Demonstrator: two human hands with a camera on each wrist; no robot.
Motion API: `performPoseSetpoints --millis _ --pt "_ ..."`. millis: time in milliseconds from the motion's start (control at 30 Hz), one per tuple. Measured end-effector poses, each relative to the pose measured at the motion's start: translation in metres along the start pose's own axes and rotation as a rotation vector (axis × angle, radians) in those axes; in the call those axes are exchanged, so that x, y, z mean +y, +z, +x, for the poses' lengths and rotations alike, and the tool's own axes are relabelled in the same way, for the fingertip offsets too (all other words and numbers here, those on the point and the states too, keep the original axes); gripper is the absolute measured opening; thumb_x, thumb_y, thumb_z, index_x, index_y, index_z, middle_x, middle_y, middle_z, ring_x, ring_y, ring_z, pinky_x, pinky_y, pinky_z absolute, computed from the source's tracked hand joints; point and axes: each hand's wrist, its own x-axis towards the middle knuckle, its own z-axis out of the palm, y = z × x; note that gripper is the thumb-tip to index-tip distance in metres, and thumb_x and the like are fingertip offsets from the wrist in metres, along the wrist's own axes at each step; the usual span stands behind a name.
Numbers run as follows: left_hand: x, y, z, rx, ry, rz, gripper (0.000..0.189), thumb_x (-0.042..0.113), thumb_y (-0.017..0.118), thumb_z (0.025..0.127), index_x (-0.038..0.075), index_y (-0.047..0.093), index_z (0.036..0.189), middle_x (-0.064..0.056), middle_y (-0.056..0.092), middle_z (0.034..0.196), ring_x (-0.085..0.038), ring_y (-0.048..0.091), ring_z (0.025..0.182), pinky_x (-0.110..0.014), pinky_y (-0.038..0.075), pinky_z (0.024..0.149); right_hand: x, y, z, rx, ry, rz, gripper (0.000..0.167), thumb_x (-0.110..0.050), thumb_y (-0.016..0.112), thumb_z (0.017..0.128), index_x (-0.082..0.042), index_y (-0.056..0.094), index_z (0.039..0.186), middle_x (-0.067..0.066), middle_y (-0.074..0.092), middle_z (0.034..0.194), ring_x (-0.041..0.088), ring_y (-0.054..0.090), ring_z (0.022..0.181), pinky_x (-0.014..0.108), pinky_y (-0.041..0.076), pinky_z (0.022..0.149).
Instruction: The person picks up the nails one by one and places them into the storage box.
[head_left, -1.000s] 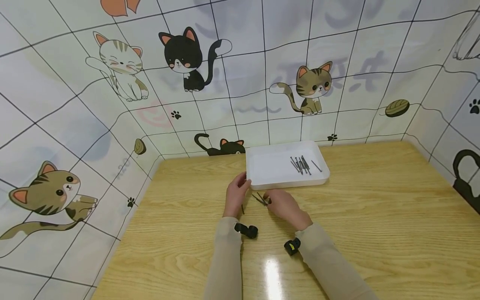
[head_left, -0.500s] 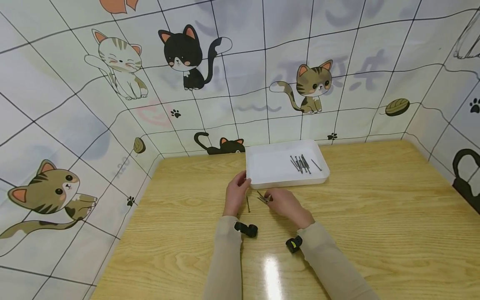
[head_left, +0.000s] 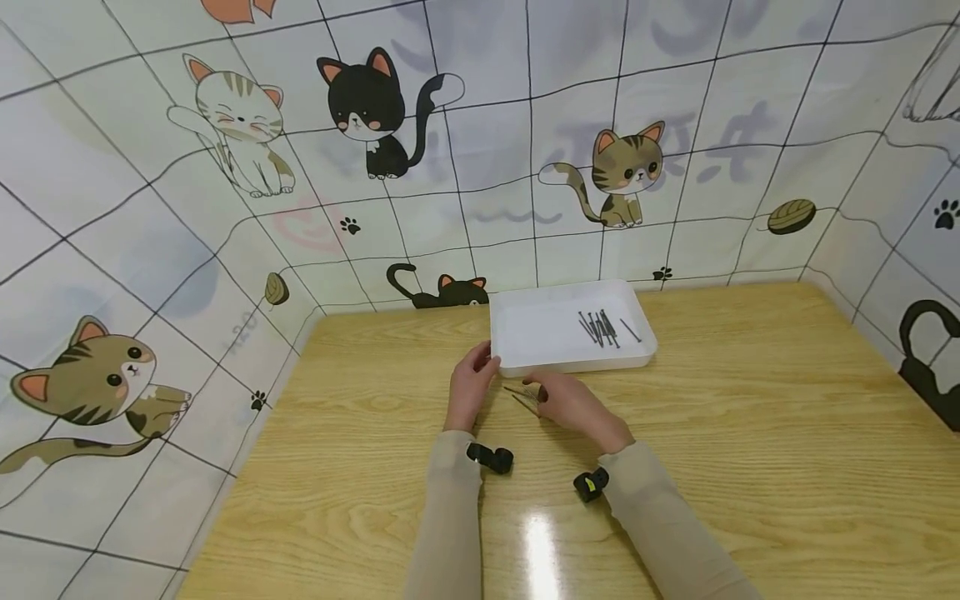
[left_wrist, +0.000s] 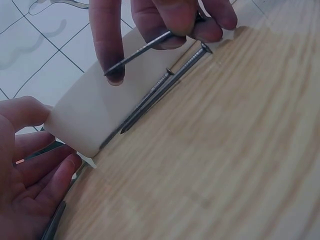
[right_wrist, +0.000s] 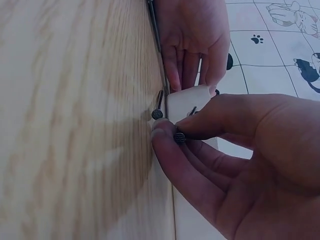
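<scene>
My right hand (head_left: pixel 577 408) pinches a nail (left_wrist: pixel 140 52) between thumb and fingers, close in front of the white tray (head_left: pixel 570 367). Its point lies against one fingertip in the left wrist view. Below it, two more nails lie side by side on the table along the tray's front wall, a longer one (left_wrist: pixel 175 82) and one partly behind it (left_wrist: pixel 151 92). With my left hand (head_left: pixel 468 387) I hold the tray's front left corner, thumb at the rim and fingers lower down. Beside that palm another nail (left_wrist: pixel 54 222) shows at the view's edge.
Inside the tray, several nails (head_left: pixel 597 329) form a bunch toward the right, with a single nail (head_left: pixel 630 331) apart from them. The wooden table (head_left: pixel 360 450) meets a cat-patterned wall cloth (head_left: pixel 495 192) behind the tray.
My right hand has shifted slightly right, and the nails at its fingertips lie at different angles. A nail seen beside my left wrist no longer shows in the head view. My left hand stays at the corner.
</scene>
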Motion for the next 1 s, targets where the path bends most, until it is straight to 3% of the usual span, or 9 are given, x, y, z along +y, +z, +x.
performPoseSetpoints --millis 233,400,567,733,867,1000 --pt "-0.001 -0.002 0.0 -0.004 -0.014 0.008 0.042 0.032 0.057 0.087 0.021 0.052 0.127 0.005 0.055 0.117 -0.013 0.051 0.104 -0.035 0.04 0.088 0.001 -0.001 0.001 -0.009 -0.037 0.024 0.05 0.002 0.057 0.078 -0.009 0.05 0.126 0.005 0.06 0.091 0.014 0.051 0.073 0.032 0.042 0.065" --pt "-0.003 -0.003 0.001 -0.006 -0.009 -0.009 0.042 0.031 0.057 0.087 0.02 0.051 0.128 0.002 0.055 0.118 -0.013 0.051 0.104 -0.036 0.04 0.088 0.003 -0.005 0.003 -0.017 -0.008 0.038 0.055 0.002 0.054 0.078 -0.011 0.046 0.13 0.003 0.06 0.087 0.013 0.051 0.068 0.029 0.042 0.06" --pt "-0.003 -0.002 0.001 -0.001 -0.001 -0.01 0.042 0.031 0.057 0.087 0.019 0.052 0.127 0.002 0.056 0.118 -0.013 0.051 0.103 -0.035 0.041 0.087 0.003 -0.013 0.003 -0.005 0.029 0.152 0.048 0.0 0.052 0.082 -0.01 0.046 0.128 0.008 0.06 0.084 0.015 0.055 0.062 0.029 0.043 0.055" --pt "0.0 -0.001 0.001 -0.004 0.004 -0.02 0.042 0.028 0.057 0.088 0.016 0.051 0.128 -0.001 0.055 0.119 -0.015 0.051 0.104 -0.035 0.041 0.087 0.004 -0.025 0.002 0.071 0.04 0.223 0.04 -0.006 0.049 0.088 -0.01 0.044 0.128 0.013 0.059 0.089 0.016 0.06 0.066 0.029 0.044 0.053" --pt "0.0 0.0 0.0 -0.004 -0.006 -0.016 0.043 0.03 0.057 0.087 0.017 0.051 0.128 -0.001 0.055 0.119 -0.015 0.05 0.105 -0.034 0.042 0.087 0.01 -0.037 0.004 0.164 0.024 0.203 0.04 -0.008 0.05 0.088 -0.01 0.043 0.128 0.01 0.059 0.09 0.014 0.061 0.066 0.029 0.046 0.055" --pt "0.0 0.0 0.0 -0.005 -0.007 -0.016 0.044 0.033 0.058 0.087 0.019 0.051 0.128 -0.001 0.055 0.12 -0.016 0.05 0.105 -0.035 0.041 0.087 0.02 -0.053 0.011 0.219 0.033 0.195 0.041 -0.01 0.05 0.088 -0.01 0.042 0.129 0.011 0.061 0.091 0.02 0.062 0.069 0.031 0.048 0.058"
